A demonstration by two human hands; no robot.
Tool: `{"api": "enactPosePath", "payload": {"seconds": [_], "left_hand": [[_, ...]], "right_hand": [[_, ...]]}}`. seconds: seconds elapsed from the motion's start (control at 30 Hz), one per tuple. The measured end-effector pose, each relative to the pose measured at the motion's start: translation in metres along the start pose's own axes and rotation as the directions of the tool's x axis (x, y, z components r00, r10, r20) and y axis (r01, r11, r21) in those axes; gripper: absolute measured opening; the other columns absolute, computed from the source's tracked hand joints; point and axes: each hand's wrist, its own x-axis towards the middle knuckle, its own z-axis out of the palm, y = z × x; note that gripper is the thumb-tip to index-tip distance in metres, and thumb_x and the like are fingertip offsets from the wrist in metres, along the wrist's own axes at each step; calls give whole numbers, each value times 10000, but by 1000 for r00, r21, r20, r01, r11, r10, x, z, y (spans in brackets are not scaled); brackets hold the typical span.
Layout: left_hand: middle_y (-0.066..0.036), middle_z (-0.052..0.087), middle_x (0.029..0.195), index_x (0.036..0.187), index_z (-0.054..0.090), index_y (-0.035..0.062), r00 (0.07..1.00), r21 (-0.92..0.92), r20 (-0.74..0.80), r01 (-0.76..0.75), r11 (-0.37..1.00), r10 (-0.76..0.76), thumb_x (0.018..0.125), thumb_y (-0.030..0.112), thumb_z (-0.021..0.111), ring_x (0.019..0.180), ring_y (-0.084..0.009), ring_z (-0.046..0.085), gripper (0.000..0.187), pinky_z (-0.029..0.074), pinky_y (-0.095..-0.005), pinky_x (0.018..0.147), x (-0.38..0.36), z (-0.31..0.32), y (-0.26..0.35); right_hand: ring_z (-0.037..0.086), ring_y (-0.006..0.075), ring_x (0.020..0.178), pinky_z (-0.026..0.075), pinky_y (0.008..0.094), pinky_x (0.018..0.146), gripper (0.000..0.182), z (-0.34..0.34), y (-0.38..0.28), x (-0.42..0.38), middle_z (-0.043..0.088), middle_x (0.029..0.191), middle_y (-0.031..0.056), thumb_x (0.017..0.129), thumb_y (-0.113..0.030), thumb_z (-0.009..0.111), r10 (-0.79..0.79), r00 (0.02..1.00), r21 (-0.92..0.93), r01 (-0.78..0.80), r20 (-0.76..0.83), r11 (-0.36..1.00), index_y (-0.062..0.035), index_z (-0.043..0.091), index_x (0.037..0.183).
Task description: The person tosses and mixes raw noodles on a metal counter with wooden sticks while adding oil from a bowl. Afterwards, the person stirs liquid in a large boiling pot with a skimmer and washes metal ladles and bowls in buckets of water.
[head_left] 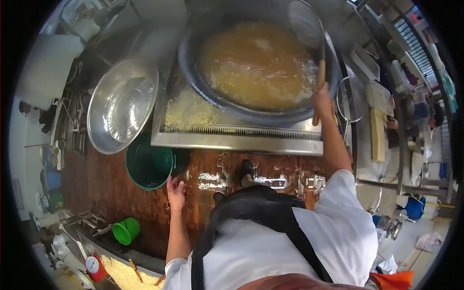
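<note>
My right hand (323, 100) is closed round the wooden handle of a long mesh skimmer (305, 26). The skimmer's round mesh head is up over the far right rim of a big dark cauldron (193, 79). Cloudy, yellow-brown liquid (261, 63) fills the cauldron, and steam blurs its far side. My left hand (176, 192) hangs over the floor with fingers apart and nothing in it, just below the rim of a dark green tub (150, 166). Pale noodle strands (193, 113) lie on the steel stove top at the cauldron's near left.
A large shiny metal basin (118, 108) stands left of the stove (232, 141). The red-brown floor (208, 166) looks wet. Behind on the left are a bright green bucket (126, 231), a red scale (95, 267) and a heap of noodles (125, 275). A wire hoop (338, 104) is at the right.
</note>
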Motion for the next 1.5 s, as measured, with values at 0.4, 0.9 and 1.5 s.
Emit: {"api": "enactPosePath", "payload": {"seconds": [0.4, 0.9, 1.5], "left_hand": [[-114, 392, 1394, 1500, 200, 115, 979, 26, -118, 172, 985, -168, 909, 55, 592, 937, -145, 558, 712, 468, -259, 703, -3, 59, 17], [-119, 409, 1378, 1497, 200, 106, 984, 62, -136, 126, 990, -117, 902, 59, 608, 908, -142, 558, 723, 477, -266, 695, -12, 54, 10], [-162, 413, 1393, 1493, 199, 86, 989, 41, 77, -129, 991, 126, 901, 81, 623, 872, -127, 545, 729, 476, -266, 657, -30, -38, 1]], "right_hand": [[651, 328, 818, 501, 428, 677, 277, 145, 75, 220, 661, 886, 205, 824, -126, 578, 439, 788, -11, -482, 431, 876, 35, 603, 1048], [637, 240, 595, 504, 419, 545, 135, 184, -37, 113, 658, 696, 158, 701, -130, 664, -13, 562, -56, 107, 827, 993, 4, 668, 721], [554, 172, 514, 468, 340, 474, 145, -5, -134, -210, 556, 673, 52, 825, -104, 624, -7, 440, 355, -715, 898, 602, -24, 521, 889]]}}
